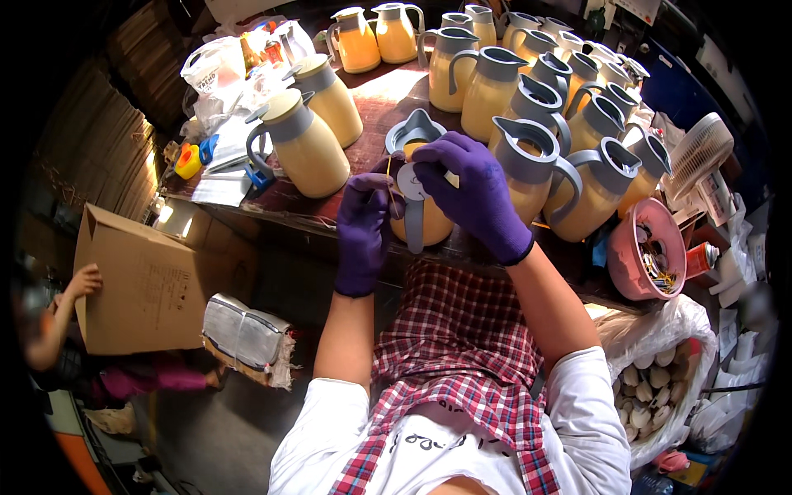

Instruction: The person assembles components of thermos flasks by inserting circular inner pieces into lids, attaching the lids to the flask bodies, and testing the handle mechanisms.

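Note:
My hands wear purple knit gloves over a jug (436,224) with a pale yellow body and a grey collar, standing at the table's near edge. Its grey handle (414,229) points toward me and its top has no lid. The fingers of my right hand (485,191) are closed on a round white tag (409,182) beside the handle. My left hand (363,229) pinches a thin yellow string (389,169) next to the tag. Whether the string loops round the handle is hidden by my fingers. Left of them stands a lidded jug (312,161).
Several lidless jugs (491,95) crowd the table's right side. A pink basin (620,252) holds tags and strings at the right edge. Below it, a plastic-lined box (691,318) contains cream lids (648,392). At left, a person's hand (82,281) holds a cardboard box (136,289).

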Available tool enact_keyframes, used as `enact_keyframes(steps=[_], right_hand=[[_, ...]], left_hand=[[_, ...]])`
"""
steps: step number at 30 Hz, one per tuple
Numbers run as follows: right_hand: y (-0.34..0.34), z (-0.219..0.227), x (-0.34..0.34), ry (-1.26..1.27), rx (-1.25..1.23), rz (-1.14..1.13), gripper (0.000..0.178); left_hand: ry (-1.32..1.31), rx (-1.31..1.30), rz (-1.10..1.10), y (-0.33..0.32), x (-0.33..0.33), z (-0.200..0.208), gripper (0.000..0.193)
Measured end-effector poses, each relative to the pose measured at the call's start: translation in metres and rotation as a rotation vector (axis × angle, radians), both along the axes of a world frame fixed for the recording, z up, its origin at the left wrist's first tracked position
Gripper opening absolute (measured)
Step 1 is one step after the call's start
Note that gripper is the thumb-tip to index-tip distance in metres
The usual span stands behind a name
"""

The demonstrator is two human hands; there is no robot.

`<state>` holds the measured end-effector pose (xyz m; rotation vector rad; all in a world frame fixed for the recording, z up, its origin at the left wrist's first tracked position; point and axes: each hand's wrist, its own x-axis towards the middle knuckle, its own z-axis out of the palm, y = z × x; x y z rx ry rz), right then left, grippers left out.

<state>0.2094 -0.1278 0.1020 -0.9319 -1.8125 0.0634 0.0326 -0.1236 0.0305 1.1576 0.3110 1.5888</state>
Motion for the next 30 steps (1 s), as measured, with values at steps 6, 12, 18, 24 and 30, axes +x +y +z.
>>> enact_keyframes(steps=[6, 12, 18, 24, 30], right_hand=[[-0.003, -0.001, -0.003, 0.024, -0.087, 0.081, 0.009], [0.028, -0.005, 0.008, 0.120, 0.066, 0.129, 0.022], [0.030, -0.028, 0.009, -0.229, 0.110, 0.023, 0.022], [0.010, -0.031, 0.004, -0.139, 0.204, 0.061, 0.018], [-0.039, -0.031, 0.020, 0.025, 0.433, -0.007, 0.014]], left_hand=[[0.341, 0.076, 0.243, -0.011, -0.002, 0.036, 0.014], [0.796, 0.359, 0.502, 0.002, -0.027, 0.039, 0.018], [0.740, 0.346, 0.294, 0.040, -0.050, 0.070, 0.029], [0.759, 0.543, 0.317, 0.094, -0.041, 0.082, 0.033], [0.678, 0.415, 0.144, 0.105, -0.036, 0.042, 0.034]])
